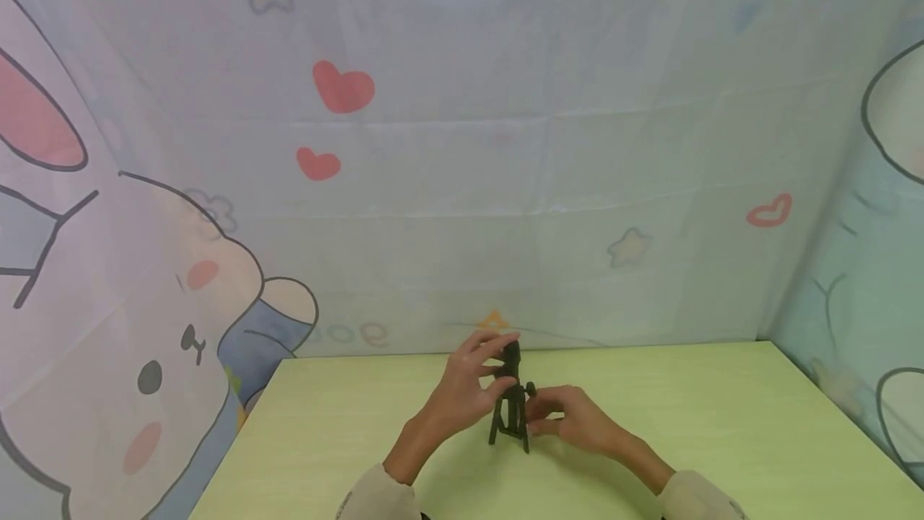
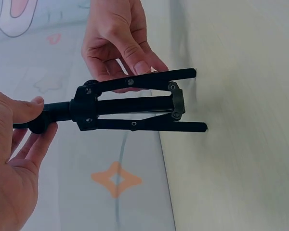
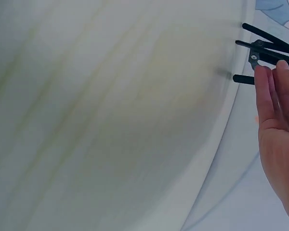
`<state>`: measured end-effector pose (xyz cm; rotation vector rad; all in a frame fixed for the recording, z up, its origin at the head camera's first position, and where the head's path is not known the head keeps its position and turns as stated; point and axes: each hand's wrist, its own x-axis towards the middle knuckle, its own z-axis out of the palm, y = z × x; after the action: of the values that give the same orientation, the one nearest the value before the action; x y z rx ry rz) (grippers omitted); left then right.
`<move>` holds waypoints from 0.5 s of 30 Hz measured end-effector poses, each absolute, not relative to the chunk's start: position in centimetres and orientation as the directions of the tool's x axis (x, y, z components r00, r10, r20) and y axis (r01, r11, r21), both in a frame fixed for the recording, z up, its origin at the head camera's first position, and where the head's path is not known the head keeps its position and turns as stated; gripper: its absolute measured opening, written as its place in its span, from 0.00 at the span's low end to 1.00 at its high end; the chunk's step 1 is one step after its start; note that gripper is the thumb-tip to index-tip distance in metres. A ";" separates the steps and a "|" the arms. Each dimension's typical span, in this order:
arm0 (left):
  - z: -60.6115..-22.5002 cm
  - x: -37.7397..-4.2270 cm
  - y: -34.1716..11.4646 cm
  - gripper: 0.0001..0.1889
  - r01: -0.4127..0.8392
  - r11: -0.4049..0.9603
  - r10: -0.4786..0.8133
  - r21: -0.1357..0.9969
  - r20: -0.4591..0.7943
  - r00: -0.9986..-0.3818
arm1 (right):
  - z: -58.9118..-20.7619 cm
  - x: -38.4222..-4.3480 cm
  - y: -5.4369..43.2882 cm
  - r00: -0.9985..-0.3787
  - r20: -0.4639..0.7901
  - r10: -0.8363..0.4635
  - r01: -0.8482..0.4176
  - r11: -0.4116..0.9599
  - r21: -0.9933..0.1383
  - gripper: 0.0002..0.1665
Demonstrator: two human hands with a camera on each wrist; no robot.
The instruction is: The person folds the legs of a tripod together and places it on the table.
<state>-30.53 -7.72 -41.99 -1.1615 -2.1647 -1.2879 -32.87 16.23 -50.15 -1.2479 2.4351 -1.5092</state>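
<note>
A small black tripod (image 1: 513, 412) is held upright over the table, its legs only slightly spread. My left hand (image 1: 460, 393) grips its upper part, thumb on one side and fingers on the other, as the left wrist view also shows. Lower down, my right hand (image 1: 577, 421) pinches one tripod leg (image 2: 178, 75) between thumb and fingers. Side braces join the legs to the centre column (image 2: 135, 104). The leg tips are at the tabletop; whether all of them touch it I cannot tell. A round knob (image 1: 531, 388) juts out on the right side.
The pale yellow-green table (image 1: 722, 424) spreads to both sides of the hands. Behind it hangs a light cloth backdrop (image 1: 447, 247) with printed hearts, stars and a rabbit, meeting the table's back edge. More cloth (image 1: 852, 303) hangs along the right side.
</note>
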 end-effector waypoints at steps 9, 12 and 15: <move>-42.1 -30.7 -7.7 0.32 0.806 0.279 0.460 0.522 0.664 -0.590 | -50.1 -32.9 16.2 -0.757 0.354 -0.550 -0.576 0.303 -0.759 0.11; -42.1 -30.7 -7.7 0.32 0.799 0.270 0.457 0.537 0.659 -0.597 | -50.0 -32.8 16.1 -0.757 0.357 -0.548 -0.571 0.287 -0.769 0.12; -42.0 -30.6 -7.7 0.33 0.792 0.262 0.456 0.551 0.653 -0.605 | -49.9 -32.7 15.9 -0.757 0.360 -0.545 -0.563 0.265 -0.783 0.12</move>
<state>-30.64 -7.72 -42.00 -1.1379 -2.1765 -1.2783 -32.74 15.89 -49.91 -1.1002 2.5131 -1.5671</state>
